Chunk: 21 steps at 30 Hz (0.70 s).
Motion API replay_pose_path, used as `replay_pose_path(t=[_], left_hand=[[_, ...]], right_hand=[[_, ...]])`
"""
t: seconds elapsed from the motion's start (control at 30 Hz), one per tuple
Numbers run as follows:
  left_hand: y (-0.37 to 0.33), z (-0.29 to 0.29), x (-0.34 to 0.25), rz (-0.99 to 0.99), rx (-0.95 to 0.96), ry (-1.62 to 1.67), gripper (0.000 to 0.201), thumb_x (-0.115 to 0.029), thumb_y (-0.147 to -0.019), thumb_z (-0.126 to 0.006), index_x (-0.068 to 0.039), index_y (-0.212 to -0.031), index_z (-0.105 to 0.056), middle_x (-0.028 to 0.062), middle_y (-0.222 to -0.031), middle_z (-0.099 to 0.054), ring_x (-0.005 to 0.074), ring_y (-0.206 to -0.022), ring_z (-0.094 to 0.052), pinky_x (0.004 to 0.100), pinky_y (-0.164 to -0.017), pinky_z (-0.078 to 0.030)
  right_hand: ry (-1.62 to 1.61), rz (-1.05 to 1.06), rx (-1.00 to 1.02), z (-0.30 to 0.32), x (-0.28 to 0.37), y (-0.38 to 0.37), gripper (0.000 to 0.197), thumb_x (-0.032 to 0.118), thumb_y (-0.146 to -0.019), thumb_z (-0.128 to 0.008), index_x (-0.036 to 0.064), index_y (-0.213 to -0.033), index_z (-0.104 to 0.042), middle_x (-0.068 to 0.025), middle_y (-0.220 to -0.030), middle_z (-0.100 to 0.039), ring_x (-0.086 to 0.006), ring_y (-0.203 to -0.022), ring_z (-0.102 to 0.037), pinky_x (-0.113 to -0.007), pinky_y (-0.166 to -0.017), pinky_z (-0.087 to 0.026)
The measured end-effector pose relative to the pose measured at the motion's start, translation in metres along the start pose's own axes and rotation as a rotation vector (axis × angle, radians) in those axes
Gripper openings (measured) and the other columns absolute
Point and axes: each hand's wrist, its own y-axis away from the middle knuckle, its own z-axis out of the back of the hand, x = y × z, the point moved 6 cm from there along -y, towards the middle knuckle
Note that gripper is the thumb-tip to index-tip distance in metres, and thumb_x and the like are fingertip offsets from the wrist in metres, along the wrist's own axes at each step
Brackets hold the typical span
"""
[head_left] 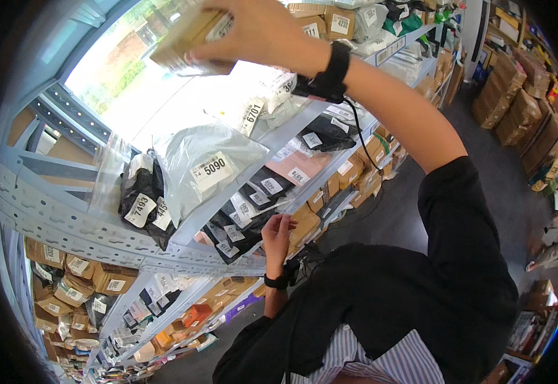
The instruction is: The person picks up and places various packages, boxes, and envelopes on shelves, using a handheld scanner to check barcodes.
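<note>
High at the upper left, my right hand (253, 35) grips a small brown cardboard box (186, 40) with a white label, holding it above the top shelf. My left hand (278, 232) is lower down, beside the shelf's front edge, its fingers curled together with nothing visible in them. Below the box, a large grey plastic mailer bag (196, 150) lies on the top shelf. Black parcels (141, 192) rest to its left, and white bags (263, 105) to its right. Nearest my left hand are black bagged parcels (234, 227) on the shelf beneath.
Grey metal racking (87, 224) with punched holes runs along my left, its shelves full of labelled parcels. Cardboard boxes (74, 281) fill another rack at lower left. Large cartons (512, 96) are stacked across the dark floor (381, 221). A black cable (365, 144) hangs from my right wrist.
</note>
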Motion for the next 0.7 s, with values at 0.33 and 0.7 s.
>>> replay_pose_path(t=[0.33, 0.7], left_hand=[[-0.006, -0.014, 0.002, -0.004, 0.015, 0.029, 0.019, -0.012, -0.095, -0.053, 0.005, -0.092, -0.060, 0.0079, -0.077, -0.066, 0.0106, -0.069, -0.060, 0.0231, -0.065, -0.047], [-0.006, -0.006, 0.008, -0.018, 0.034, 0.014, 0.018, -0.012, -0.094, -0.054, 0.004, -0.090, -0.061, 0.0073, -0.076, -0.066, 0.0102, -0.069, -0.060, 0.0226, -0.066, -0.047]], right_hand=[[0.405, -0.176, 0.370, -0.047, -0.047, 0.070, 0.084, 0.067, -0.064, -0.066, 0.0109, -0.125, -0.059, -0.0336, -0.114, -0.047, -0.0460, -0.100, -0.058, -0.041, -0.087, -0.049], [0.551, 0.368, 0.160, -0.052, -0.030, 0.062, 0.067, 0.057, -0.076, -0.063, -0.0035, -0.105, -0.066, -0.0289, -0.129, -0.045, -0.0410, -0.111, -0.052, -0.041, -0.095, -0.044]])
